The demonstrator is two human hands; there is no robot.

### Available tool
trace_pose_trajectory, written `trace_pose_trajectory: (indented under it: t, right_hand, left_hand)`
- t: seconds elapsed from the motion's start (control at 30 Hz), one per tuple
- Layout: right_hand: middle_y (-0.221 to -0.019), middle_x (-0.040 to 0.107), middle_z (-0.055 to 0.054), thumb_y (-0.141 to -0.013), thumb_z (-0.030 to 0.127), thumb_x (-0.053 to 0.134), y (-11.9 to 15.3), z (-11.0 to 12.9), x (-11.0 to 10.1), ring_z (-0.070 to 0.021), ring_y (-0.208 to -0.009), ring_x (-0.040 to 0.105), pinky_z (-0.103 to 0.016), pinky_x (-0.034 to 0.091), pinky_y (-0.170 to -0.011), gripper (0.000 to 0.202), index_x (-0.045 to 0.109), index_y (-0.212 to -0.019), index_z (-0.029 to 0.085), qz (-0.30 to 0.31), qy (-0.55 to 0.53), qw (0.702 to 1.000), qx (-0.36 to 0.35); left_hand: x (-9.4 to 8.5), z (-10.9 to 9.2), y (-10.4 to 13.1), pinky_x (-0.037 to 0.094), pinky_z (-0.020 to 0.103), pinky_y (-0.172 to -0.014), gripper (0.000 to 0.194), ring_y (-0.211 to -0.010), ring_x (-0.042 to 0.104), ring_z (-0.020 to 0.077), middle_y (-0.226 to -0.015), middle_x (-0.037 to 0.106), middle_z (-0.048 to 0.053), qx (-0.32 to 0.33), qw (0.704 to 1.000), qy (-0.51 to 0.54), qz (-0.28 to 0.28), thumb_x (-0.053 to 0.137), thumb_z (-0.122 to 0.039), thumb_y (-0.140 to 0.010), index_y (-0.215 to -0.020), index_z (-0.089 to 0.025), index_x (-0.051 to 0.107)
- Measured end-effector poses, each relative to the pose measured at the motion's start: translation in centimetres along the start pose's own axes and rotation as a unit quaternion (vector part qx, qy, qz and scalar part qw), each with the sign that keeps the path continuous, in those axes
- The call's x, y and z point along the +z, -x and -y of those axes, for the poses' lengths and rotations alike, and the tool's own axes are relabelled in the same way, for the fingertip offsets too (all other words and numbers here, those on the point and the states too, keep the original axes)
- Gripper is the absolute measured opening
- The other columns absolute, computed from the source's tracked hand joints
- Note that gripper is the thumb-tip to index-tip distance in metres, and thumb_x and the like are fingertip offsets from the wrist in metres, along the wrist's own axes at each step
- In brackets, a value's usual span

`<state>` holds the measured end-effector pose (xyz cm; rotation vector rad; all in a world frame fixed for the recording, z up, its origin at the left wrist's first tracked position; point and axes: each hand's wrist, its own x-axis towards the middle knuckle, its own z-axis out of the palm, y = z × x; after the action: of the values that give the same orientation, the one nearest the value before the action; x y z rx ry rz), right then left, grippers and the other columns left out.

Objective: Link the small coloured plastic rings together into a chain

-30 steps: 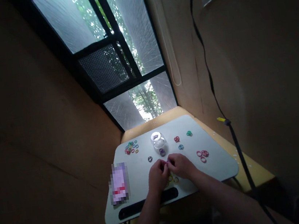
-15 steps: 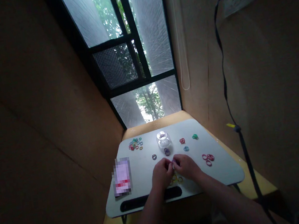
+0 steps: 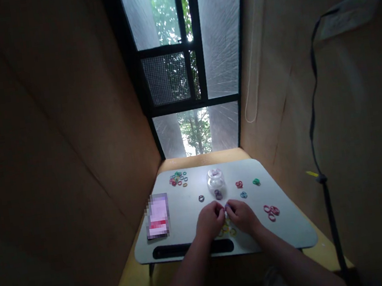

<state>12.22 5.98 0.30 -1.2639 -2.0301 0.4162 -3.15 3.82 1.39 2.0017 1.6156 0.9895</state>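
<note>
My left hand and my right hand meet over the middle of the white table, both closed in a pinch. A bit of purple shows at the fingertips, seemingly a small purple band, mostly hidden by the fingers. Yellow rings lie just below the hands, partly covered. Beyond the fingers are a small purple cluster of rings and a dark ring. Behind them stands a clear round jar. Red rings, blue rings and green rings sit to the right.
Pinkish-red rings lie at the table's right, and a mixed pile of coloured rings at the back left. A phone-like pink object, blurred, is near the left edge. A dark slot runs along the front. A cable hangs at right.
The camera view has tilted and shifted, so the table looks more level. My hands stay pinched together in about the same place over the table, and the ring piles have not moved.
</note>
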Motion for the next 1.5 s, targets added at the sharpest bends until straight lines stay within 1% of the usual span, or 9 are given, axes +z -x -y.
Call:
trace_pose_trajectory:
  t: [0.23, 0.4, 0.57, 0.7, 0.8, 1.1, 1.27, 1.5]
  right_hand:
    - [-0.061, 0.052, 0.001, -0.085, 0.024, 0.043, 0.16, 0.27, -0.21, -0.0125, -0.059, 0.046, -0.024, 0.029, -0.056, 0.022, 0.046, -0.063, 0.020, 0.002, -0.002, 1.000, 0.010]
    - [-0.064, 0.053, 0.001, -0.086, 0.024, 0.042, 0.16, 0.42, -0.43, -0.0118, -0.060, 0.046, -0.024, 0.028, -0.057, 0.023, 0.046, -0.064, 0.019, 0.003, -0.008, 1.000, 0.013]
    - [-0.061, 0.051, 0.002, -0.087, 0.025, 0.041, 0.15, 0.32, -0.34, -0.0115, -0.059, 0.046, -0.024, 0.027, -0.057, 0.026, 0.044, -0.062, 0.019, 0.002, -0.014, 1.000, 0.012]
    - [-0.061, 0.051, 0.002, -0.085, 0.025, 0.044, 0.24, 0.30, -0.28, -0.0113, -0.058, 0.045, -0.024, 0.026, -0.056, 0.024, 0.044, -0.062, 0.019, -0.002, -0.011, 1.000, 0.018]
    - [-0.060, 0.051, 0.002, -0.084, 0.024, 0.046, 0.27, 0.33, -0.36, -0.0111, -0.057, 0.045, -0.024, 0.025, -0.055, 0.023, 0.044, -0.062, 0.019, -0.002, -0.010, 1.000, 0.024]
    - [-0.062, 0.054, 0.001, -0.087, 0.026, 0.045, 0.05, 0.29, -0.67, -0.0114, -0.059, 0.046, -0.024, 0.026, -0.057, 0.025, 0.048, -0.063, 0.019, 0.001, -0.026, 0.999, 0.026]
    - [-0.063, 0.055, 0.001, -0.084, 0.024, 0.048, -0.02, 0.16, -0.81, -0.0112, -0.059, 0.046, -0.023, 0.027, -0.057, 0.022, 0.050, -0.063, 0.018, 0.010, -0.044, 0.999, 0.025]
    - [-0.063, 0.057, 0.001, -0.081, 0.024, 0.051, -0.38, -0.16, -0.82, -0.0110, -0.058, 0.047, -0.023, 0.028, -0.056, 0.018, 0.052, -0.064, 0.018, 0.014, -0.059, 0.998, 0.032]
  left_hand:
    - [0.13, 0.00, 0.00, 0.034, 0.023, -0.060, 0.012, -0.062, 0.050, 0.0114, -0.069, 0.060, -0.001, -0.004, 1.000, -0.005, 0.002, 0.053, -0.026, -0.083, -0.078, -0.018, 0.061]
    - [0.20, -0.03, 0.01, 0.035, 0.023, -0.062, 0.012, -0.065, 0.052, 0.0119, -0.072, 0.061, 0.000, -0.004, 1.000, -0.010, -0.002, 0.054, -0.025, -0.083, -0.078, -0.018, 0.061]
    - [0.38, 0.09, -0.05, 0.035, 0.023, -0.063, 0.012, -0.065, 0.052, 0.0116, -0.070, 0.061, 0.000, -0.007, 1.000, -0.018, 0.000, 0.053, -0.024, -0.083, -0.076, -0.018, 0.060]
    - [0.42, 0.10, -0.04, 0.034, 0.023, -0.061, 0.012, -0.063, 0.051, 0.0112, -0.069, 0.060, -0.001, -0.004, 1.000, -0.016, 0.004, 0.053, -0.024, -0.083, -0.075, -0.018, 0.059]
    - [0.44, 0.09, -0.03, 0.033, 0.023, -0.060, 0.012, -0.063, 0.050, 0.0113, -0.068, 0.059, -0.001, -0.006, 1.000, -0.014, 0.004, 0.053, -0.025, -0.083, -0.074, -0.018, 0.058]
    - [0.49, 0.06, -0.13, 0.034, 0.023, -0.059, 0.014, -0.061, 0.051, 0.0112, -0.067, 0.059, -0.001, 0.003, 1.000, -0.005, 0.005, 0.052, -0.027, -0.084, -0.074, -0.018, 0.057]
    - [0.52, -0.01, -0.11, 0.035, 0.023, -0.060, 0.015, -0.062, 0.052, 0.0119, -0.068, 0.061, -0.001, 0.006, 1.000, -0.004, 0.006, 0.051, -0.028, -0.084, -0.075, -0.018, 0.059]
    - [0.53, -0.04, -0.46, 0.037, 0.024, -0.061, 0.016, -0.064, 0.054, 0.0126, -0.071, 0.062, 0.000, 0.002, 1.000, 0.002, 0.022, 0.051, -0.029, -0.085, -0.077, -0.018, 0.060]
